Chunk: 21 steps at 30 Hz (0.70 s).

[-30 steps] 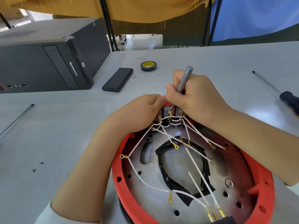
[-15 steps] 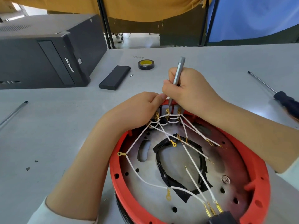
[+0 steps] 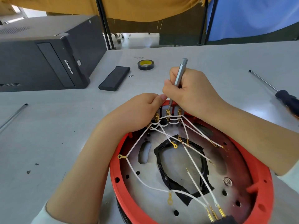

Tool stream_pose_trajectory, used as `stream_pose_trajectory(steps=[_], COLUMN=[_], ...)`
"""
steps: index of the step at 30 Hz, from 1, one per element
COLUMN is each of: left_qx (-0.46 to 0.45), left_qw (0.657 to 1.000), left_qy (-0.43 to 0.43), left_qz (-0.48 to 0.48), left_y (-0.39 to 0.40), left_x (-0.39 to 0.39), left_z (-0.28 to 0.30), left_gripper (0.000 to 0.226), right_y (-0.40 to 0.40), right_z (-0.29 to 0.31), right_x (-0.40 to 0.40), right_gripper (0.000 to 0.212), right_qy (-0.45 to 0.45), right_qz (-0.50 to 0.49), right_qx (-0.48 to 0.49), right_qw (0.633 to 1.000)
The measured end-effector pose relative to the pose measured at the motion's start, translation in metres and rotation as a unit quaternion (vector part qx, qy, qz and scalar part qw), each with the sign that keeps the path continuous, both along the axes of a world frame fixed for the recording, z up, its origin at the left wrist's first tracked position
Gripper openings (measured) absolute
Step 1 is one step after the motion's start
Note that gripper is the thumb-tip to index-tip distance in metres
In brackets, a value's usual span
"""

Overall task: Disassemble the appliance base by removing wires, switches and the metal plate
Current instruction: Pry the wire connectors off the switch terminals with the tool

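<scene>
The round red appliance base (image 3: 118, 188) lies open side up at the bottom centre, with a silver metal plate (image 3: 178, 162) inside ringed by black tape. Several white wires (image 3: 199, 170) with brass terminals cross it and meet at the switches (image 3: 168, 113) on the far rim. My left hand (image 3: 137, 112) grips the far rim beside the switch terminals, fingers curled and partly hidden. My right hand (image 3: 192, 92) grips a slim silver screwdriver (image 3: 181, 71), its tip down on a brass terminal at the switches.
A black computer tower (image 3: 43, 62) lies at the far left. A black flat case (image 3: 114, 78), a tiny screw (image 3: 131, 76) and a tape roll (image 3: 145, 64) sit beyond the base. A black-handled screwdriver (image 3: 275, 89) lies at right, a metal rod (image 3: 14, 116) at left.
The silver screwdriver has tipped from leaning right to more upright in my right hand. The view shifted slightly. Both hands stay at the switch terminals.
</scene>
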<state>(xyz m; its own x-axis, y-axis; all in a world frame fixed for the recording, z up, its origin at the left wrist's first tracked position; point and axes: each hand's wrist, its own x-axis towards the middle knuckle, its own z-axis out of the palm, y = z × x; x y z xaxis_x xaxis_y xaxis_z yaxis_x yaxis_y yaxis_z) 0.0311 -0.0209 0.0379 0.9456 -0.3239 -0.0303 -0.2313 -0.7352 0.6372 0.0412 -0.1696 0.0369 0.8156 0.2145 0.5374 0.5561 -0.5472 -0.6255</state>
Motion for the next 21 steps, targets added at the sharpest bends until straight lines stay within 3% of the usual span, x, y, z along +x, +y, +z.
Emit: stream_pose_trajectory(steps=[4, 10, 21], left_qx=[0.000, -0.001, 0.000], left_qw=[1.000, 1.000, 1.000], left_qy=[-0.001, 0.002, 0.000], left_qz=[0.000, 0.000, 0.003], left_y=[0.000, 0.000, 0.001], left_x=[-0.001, -0.001, -0.002], left_z=[0.000, 0.001, 0.001], left_gripper=[0.055, 0.055, 0.056], right_y=[0.002, 0.006, 0.001], right_z=[0.002, 0.009, 0.002], right_x=[0.001, 0.016, 0.005], right_gripper=[0.037, 0.034, 0.038], right_qy=[0.020, 0.117, 0.028], right_qz=[0.000, -0.020, -0.021], right_qx=[-0.011, -0.049, 0.001], right_qw=[1.000, 0.992, 0.999])
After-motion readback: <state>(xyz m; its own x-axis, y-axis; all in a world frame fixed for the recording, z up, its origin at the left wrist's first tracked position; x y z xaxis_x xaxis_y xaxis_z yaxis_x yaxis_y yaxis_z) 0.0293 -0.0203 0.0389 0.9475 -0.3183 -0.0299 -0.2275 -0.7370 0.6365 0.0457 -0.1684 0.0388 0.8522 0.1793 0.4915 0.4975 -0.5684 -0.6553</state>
